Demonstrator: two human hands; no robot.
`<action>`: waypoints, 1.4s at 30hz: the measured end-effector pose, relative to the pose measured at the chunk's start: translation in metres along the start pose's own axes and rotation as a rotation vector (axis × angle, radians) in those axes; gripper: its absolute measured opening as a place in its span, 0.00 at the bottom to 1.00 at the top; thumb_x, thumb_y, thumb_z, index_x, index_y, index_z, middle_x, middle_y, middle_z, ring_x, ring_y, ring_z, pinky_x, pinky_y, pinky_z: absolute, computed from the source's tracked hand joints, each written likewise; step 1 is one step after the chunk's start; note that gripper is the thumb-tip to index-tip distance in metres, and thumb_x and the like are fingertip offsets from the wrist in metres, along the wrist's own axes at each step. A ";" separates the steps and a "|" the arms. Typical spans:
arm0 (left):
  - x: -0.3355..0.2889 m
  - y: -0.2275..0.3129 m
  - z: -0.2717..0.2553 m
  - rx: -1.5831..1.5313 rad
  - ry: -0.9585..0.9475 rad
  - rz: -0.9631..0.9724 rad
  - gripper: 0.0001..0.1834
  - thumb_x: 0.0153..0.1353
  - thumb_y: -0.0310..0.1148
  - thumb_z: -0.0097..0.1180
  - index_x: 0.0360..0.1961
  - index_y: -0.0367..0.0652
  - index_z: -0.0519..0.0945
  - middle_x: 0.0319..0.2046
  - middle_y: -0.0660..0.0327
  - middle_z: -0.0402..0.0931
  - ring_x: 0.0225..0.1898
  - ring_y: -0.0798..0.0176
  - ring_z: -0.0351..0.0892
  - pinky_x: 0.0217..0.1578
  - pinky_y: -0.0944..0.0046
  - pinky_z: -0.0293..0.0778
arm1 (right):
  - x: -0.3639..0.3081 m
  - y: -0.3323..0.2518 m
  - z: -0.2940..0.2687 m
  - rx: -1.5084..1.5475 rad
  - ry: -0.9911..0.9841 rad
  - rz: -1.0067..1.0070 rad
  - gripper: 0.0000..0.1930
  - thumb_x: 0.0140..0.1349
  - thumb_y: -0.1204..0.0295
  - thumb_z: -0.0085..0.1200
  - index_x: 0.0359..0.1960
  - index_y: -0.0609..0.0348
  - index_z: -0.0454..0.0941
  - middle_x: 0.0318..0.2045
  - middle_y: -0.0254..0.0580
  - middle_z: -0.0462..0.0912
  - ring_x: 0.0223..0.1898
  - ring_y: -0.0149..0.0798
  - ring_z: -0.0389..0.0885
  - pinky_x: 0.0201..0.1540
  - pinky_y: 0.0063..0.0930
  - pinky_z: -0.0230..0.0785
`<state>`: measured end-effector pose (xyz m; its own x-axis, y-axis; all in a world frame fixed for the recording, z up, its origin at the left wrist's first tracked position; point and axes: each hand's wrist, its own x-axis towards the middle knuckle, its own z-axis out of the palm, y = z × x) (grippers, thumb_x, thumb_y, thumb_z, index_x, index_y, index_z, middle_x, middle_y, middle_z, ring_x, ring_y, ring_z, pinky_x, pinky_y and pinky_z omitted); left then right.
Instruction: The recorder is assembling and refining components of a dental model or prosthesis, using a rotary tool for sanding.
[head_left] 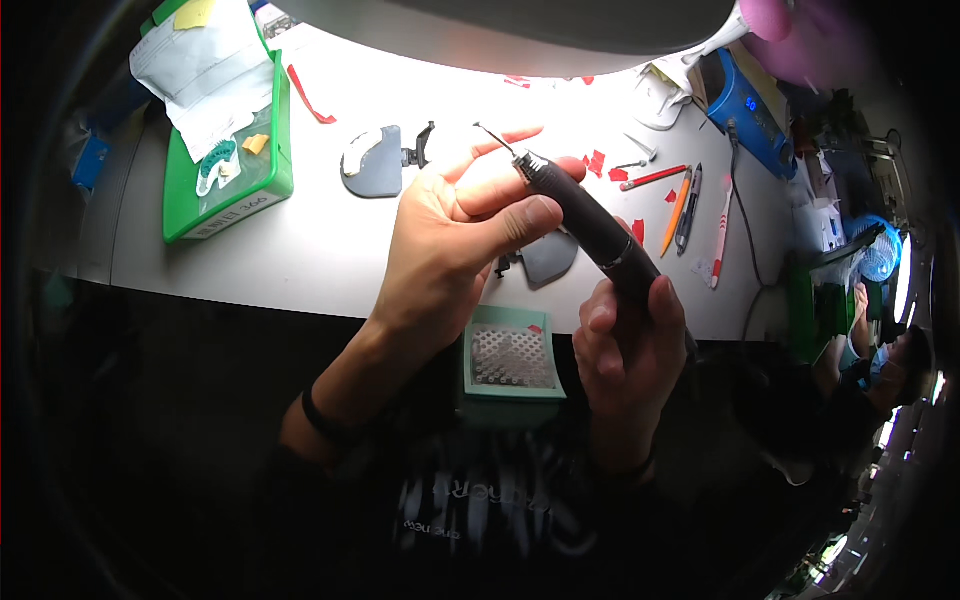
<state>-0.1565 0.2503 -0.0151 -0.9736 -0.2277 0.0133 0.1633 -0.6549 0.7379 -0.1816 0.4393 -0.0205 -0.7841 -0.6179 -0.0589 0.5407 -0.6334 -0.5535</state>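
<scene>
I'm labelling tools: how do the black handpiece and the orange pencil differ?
The black handpiece is thicker than the orange pencil. The left hand and right hand hold the handpiece up, while the pencil lies on the table. The handpiece slants up to the left, the pencil up to the right. Both are long and narrow.

At the upper left of the frame, a bin (281, 170) stands on the surface (330, 245), with a plate (385, 178) to its right. Mid-frame, a handpiece (592, 220) slants from the left hand (440, 230) down to the right hand (640, 345), with a box (513, 393) below, at lower centre. Right of the handpiece lie a pencil (676, 213), a pen (690, 208) and a toothbrush (722, 235).
</scene>
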 end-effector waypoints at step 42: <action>0.024 -0.012 0.015 1.132 0.122 0.074 0.07 0.63 0.20 0.64 0.42 0.33 0.86 0.41 0.61 0.86 0.40 0.74 0.82 0.40 0.74 0.76 | 0.033 -0.004 -0.045 -1.130 0.129 -0.467 0.27 0.70 0.71 0.58 0.66 0.72 0.65 0.56 0.57 0.78 0.58 0.49 0.81 0.62 0.41 0.75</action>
<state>-0.1841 0.2634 -0.0130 -0.9356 -0.3474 0.0620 -0.0779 0.3746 0.9239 -0.2233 0.4430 -0.0578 -0.8907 -0.3490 0.2912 -0.3169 0.0174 -0.9483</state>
